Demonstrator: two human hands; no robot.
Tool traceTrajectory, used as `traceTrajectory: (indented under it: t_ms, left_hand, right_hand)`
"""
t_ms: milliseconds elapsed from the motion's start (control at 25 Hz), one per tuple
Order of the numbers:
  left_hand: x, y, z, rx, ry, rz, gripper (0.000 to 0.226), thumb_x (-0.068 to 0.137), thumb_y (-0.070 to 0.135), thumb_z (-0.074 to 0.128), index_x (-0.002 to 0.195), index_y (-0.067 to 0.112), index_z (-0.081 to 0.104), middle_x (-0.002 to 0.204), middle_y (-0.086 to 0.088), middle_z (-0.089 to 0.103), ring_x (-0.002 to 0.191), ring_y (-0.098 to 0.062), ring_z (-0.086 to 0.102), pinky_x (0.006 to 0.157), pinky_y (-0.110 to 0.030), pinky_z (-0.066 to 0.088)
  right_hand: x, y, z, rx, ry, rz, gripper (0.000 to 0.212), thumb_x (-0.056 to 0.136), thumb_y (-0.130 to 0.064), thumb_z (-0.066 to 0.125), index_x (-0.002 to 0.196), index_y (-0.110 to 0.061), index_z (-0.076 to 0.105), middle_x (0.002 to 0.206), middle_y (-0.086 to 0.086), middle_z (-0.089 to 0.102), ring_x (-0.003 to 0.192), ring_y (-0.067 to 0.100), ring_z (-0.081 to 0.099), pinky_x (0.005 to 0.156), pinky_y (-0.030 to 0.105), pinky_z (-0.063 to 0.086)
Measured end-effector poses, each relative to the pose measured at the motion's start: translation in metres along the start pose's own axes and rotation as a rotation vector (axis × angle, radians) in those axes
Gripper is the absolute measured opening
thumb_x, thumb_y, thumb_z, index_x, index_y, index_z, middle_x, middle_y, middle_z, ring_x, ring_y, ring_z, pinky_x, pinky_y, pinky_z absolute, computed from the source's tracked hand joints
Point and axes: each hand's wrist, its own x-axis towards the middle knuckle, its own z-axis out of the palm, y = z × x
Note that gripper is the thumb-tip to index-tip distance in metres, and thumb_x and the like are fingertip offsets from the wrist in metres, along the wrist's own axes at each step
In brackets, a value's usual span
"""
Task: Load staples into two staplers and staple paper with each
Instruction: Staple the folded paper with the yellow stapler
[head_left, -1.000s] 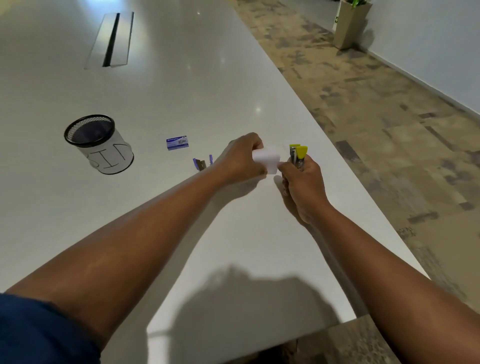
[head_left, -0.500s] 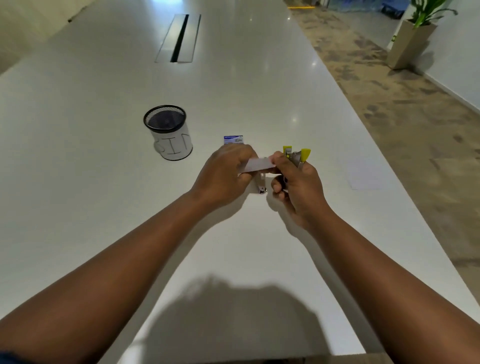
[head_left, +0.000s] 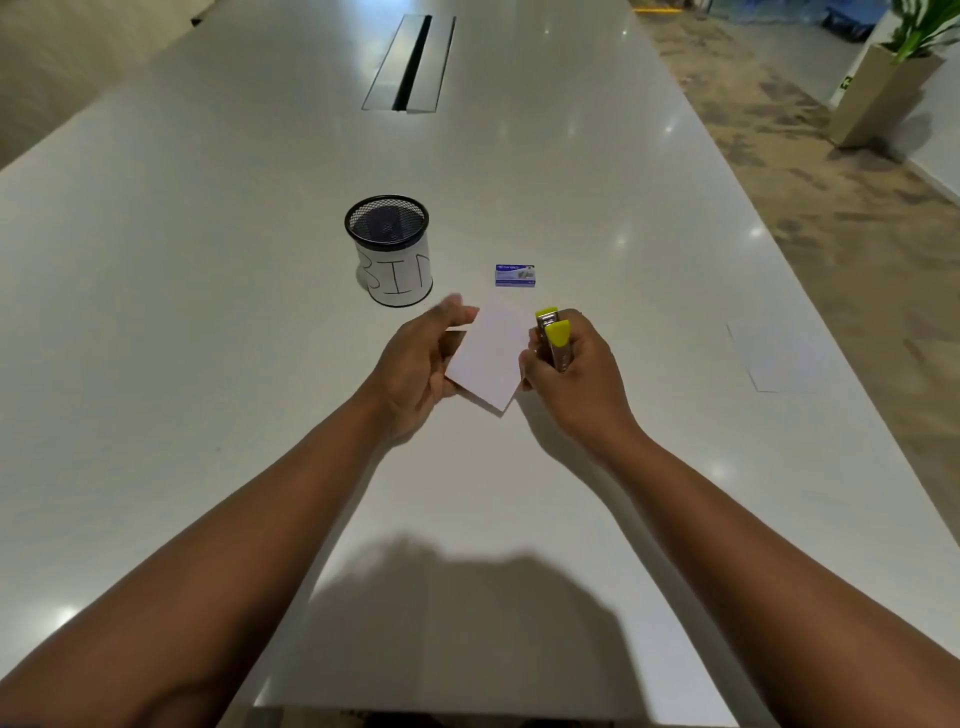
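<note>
Small yellow-tipped metal stapler (head_left: 555, 340) upright, clenched in right hand (head_left: 574, 376), left hand (head_left: 418, 364) fingers (head_left: 452, 312) grasping white paper slip (head_left: 491, 358) above worktop (head_left: 208, 312), staple box (head_left: 515, 275) and mesh bin (head_left: 390, 249) beyond, loose sheet (head_left: 779, 358) well right.

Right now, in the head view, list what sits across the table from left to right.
Mesh bin → left hand → folded paper → yellow stapler in the right hand → loose sheet.

Both forearms are bare from wrist to elbow, with no sleeves in sight. The left hand (head_left: 415, 371) and the right hand (head_left: 576, 379) are bare too, fingers partly blurred.
</note>
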Motion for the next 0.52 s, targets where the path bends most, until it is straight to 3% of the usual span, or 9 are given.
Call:
traceTrajectory:
  t_ms: [120, 200, 280, 400, 520]
  left_hand:
    - [0.003, -0.011, 0.002, 0.102, -0.067, 0.051, 0.035, 0.092, 0.009, 0.072, 0.126, 0.007, 0.062, 0.117, -0.014, 0.075, 0.108, -0.032, 0.073, 0.083, -0.039, 0.06]
    - [0.003, -0.013, 0.001, 0.074, -0.043, 0.076, 0.036, 0.091, 0.001, 0.071, 0.126, 0.005, 0.061, 0.119, -0.013, 0.075, 0.111, -0.032, 0.072, 0.087, -0.037, 0.059]
    - [0.003, -0.013, 0.0, 0.03, -0.024, 0.1, 0.035, 0.091, 0.0, 0.071, 0.125, 0.006, 0.062, 0.12, -0.013, 0.075, 0.111, -0.032, 0.072, 0.086, -0.037, 0.06]
    - [0.002, -0.013, -0.002, 0.007, 0.019, 0.118, 0.036, 0.09, 0.0, 0.071, 0.124, 0.009, 0.063, 0.116, -0.01, 0.076, 0.108, -0.031, 0.072, 0.083, -0.039, 0.06]
    - [0.001, -0.014, -0.005, 0.003, 0.058, 0.121, 0.035, 0.09, -0.003, 0.07, 0.118, 0.015, 0.061, 0.109, -0.006, 0.077, 0.101, -0.025, 0.074, 0.081, -0.04, 0.061]
  right_hand:
    - [-0.006, -0.002, 0.006, 0.036, 0.022, 0.006, 0.033, 0.092, -0.012, 0.066, 0.108, -0.038, 0.053, 0.096, -0.001, 0.07, 0.079, 0.024, 0.068, 0.073, 0.038, 0.057]
    - [-0.01, -0.002, 0.009, 0.139, 0.087, 0.063, 0.026, 0.096, -0.015, 0.064, 0.114, -0.032, 0.056, 0.097, 0.002, 0.071, 0.074, 0.015, 0.067, 0.066, 0.031, 0.056]
    - [-0.014, -0.003, 0.014, 0.278, 0.131, 0.155, 0.006, 0.098, -0.014, 0.062, 0.1, -0.019, 0.064, 0.077, 0.0, 0.07, 0.056, 0.008, 0.059, 0.053, 0.023, 0.05]
    - [-0.017, -0.002, 0.018, 0.382, 0.069, 0.231, 0.019, 0.098, -0.016, 0.065, 0.089, 0.0, 0.062, 0.055, -0.005, 0.055, 0.044, 0.006, 0.045, 0.045, 0.018, 0.042]
    - [-0.018, -0.004, 0.019, 0.442, -0.044, 0.229, 0.013, 0.094, -0.01, 0.07, 0.084, -0.005, 0.064, 0.055, -0.011, 0.061, 0.044, 0.0, 0.051, 0.047, 0.013, 0.043]
